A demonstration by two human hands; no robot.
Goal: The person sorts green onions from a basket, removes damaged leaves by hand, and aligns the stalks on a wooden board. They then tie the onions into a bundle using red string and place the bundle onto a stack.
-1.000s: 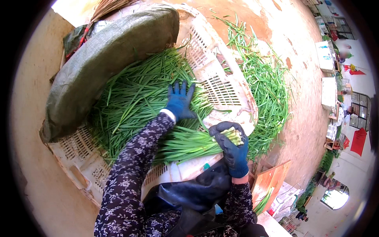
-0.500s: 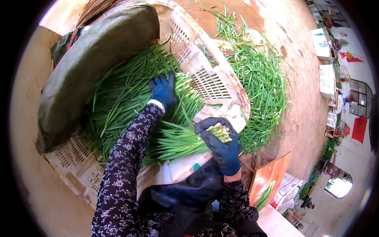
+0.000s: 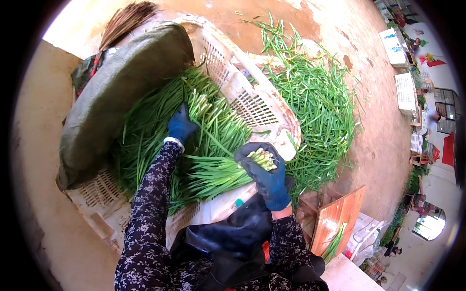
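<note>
My right hand (image 3: pixel 266 175), in a dark blue glove, is closed round a bunch of garlic chives (image 3: pixel 216 177). The pale stem ends poke out above the fingers, and the green leaves trail left. My left hand (image 3: pixel 181 127), gloved in blue, lies among the loose garlic chives (image 3: pixel 221 119) heaped in a large white plastic basket (image 3: pixel 255 104). One finger stretches toward the pale ends; the other fingers are partly hidden against the leaves. A grey-green cloth (image 3: pixel 121 97) covers the basket's far left side.
Loose green leaves (image 3: pixel 315 106) are spread over the floor right of the basket. A wooden board (image 3: pixel 335 218) with a few stalks leans near my right elbow. A straw broom (image 3: pixel 124 24) rests behind the cloth. White boxes (image 3: pixel 405 92) and people stand at the far right.
My left hand has drawn left and slightly down from the pale stem ends, baring more of them. My right hand keeps its hold on the bunch, nearly in place. The view has shifted slightly.
</note>
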